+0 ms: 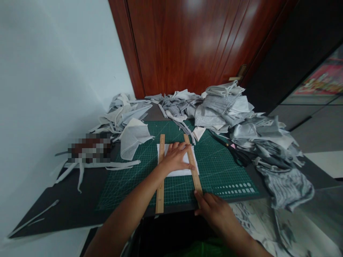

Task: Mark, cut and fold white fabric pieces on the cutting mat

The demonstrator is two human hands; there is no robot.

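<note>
A folded piece of white cloth (178,172) lies on the green cutting mat (214,160). Two wooden rulers cross it lengthwise: the left ruler (160,200) near its left edge, the right ruler (193,164), slightly slanted, near its right edge. My left hand (177,157) rests spread over the cloth, its thumb and fingertips touching the right ruler. At the near end of that ruler, by the table's front edge, my right hand (211,207) pinches it between thumb and fingers.
Black-handled scissors (238,153) lie at the mat's right side, beside heaped grey and white fabric pieces (222,107). More scraps (134,135) and strips cover the left side. A blurred-out patch (89,148) sits there too. A wooden door (198,46) stands behind the table.
</note>
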